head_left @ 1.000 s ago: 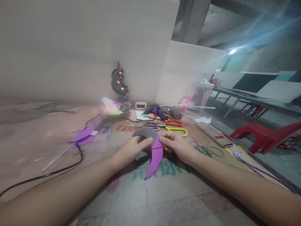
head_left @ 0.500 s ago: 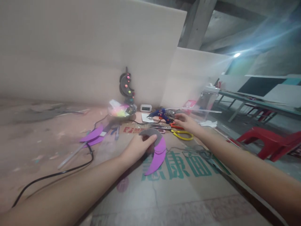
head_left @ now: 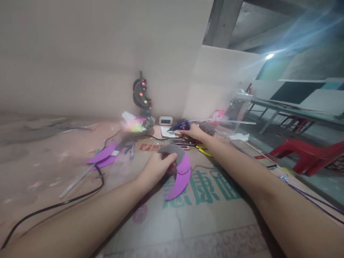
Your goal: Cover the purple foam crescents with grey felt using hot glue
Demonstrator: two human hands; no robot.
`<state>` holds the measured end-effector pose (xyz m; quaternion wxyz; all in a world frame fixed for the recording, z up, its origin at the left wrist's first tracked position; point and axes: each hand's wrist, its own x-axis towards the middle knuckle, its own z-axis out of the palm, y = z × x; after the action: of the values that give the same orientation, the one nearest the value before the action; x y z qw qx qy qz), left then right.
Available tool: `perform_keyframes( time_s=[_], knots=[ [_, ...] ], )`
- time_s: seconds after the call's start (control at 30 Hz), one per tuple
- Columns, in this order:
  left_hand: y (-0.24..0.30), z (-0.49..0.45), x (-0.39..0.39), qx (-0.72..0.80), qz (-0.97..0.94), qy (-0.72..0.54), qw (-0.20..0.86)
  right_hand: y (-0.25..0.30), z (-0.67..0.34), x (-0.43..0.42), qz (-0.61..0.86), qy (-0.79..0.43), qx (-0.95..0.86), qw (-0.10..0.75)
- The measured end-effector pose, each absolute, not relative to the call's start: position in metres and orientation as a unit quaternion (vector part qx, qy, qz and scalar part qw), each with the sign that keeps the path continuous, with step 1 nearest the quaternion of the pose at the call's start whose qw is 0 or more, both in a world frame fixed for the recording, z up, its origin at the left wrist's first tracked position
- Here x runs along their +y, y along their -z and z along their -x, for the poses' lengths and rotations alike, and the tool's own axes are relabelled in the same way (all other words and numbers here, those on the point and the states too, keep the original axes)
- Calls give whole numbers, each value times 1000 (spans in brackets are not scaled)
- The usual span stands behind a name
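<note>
In the head view, the left hand (head_left: 159, 165) pinches a grey-and-purple crescent (head_left: 182, 183) at its grey upper end, thumb on top and the other fingers mostly hidden beneath; this hold presumably steadies the piece while leaving its purple lower part uncovered. The crescent is just above or on the printed cardboard (head_left: 145, 236), which probably serves to shield the tabletop; whether they touch is hard to tell. The right arm stretches forward, and the right hand (head_left: 195, 132) is at the handle of the blue glue gun (head_left: 179, 126), its fingers partly curled; the hand hides the handle, so I cannot tell how firmly it is closed. The gun's nozzle points left over a white card (head_left: 166, 132), likely laid there to catch drips. Just nearer the person are yellow-handled scissors (head_left: 205, 152), partly covered by the right forearm, seemingly kept within easy reach. Further left, spare purple pieces (head_left: 104, 154) lie beside a black cord (head_left: 64, 203), apart from the crescent, perhaps to leave working room. Behind, a dark beaded ornament (head_left: 139, 94) stands upright near a small clock (head_left: 166, 120).
</note>
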<state>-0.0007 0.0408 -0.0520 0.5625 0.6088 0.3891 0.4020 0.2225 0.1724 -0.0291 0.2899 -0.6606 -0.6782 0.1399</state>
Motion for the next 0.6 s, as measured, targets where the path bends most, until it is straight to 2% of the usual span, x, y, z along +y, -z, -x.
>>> perform_keyframes(
  time_s=[0.37,0.53,0.6],
  knots=[
    [50,0,38,405,-593,-413,560,-12,-226,135,614,-149,-667,395],
    [54,7,47,428,-600,-488,469,-19,-222,74,512,-224,-671,487],
    [56,9,51,436,-598,-504,445,-16,-222,49,510,-232,-672,484]
  ],
)
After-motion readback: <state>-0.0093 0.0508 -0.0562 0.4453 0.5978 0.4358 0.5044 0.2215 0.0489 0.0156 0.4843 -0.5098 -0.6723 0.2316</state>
